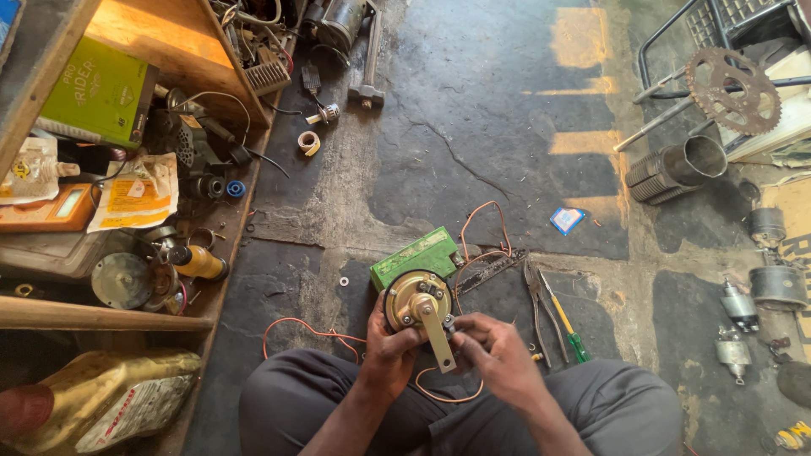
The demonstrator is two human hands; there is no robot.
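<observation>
- We see pliers (535,306) and a green-handled screwdriver (568,328) lying side by side on the floor (473,110).
- We see a rusty sprocket (732,89) above a metal cylinder (677,170).
- We see a yellow oil bottle (106,397) under the shelf (101,318).

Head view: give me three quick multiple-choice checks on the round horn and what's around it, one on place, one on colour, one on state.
1. Where does the green box lie?
A. On the floor just beyond the horn
B. On the wooden shelf
C. In the person's lap

2. What colour is the screwdriver handle?
A. Red
B. Green and yellow
C. Black

3. How is the horn held?
A. Lying loose on the floor
B. Left hand grips it, right hand at its bracket
C. Right hand alone

Answers: 1 A, the box sits on the floor behind the horn. 2 B, its handle shows both colours. 3 B, both hands touch it.
</observation>
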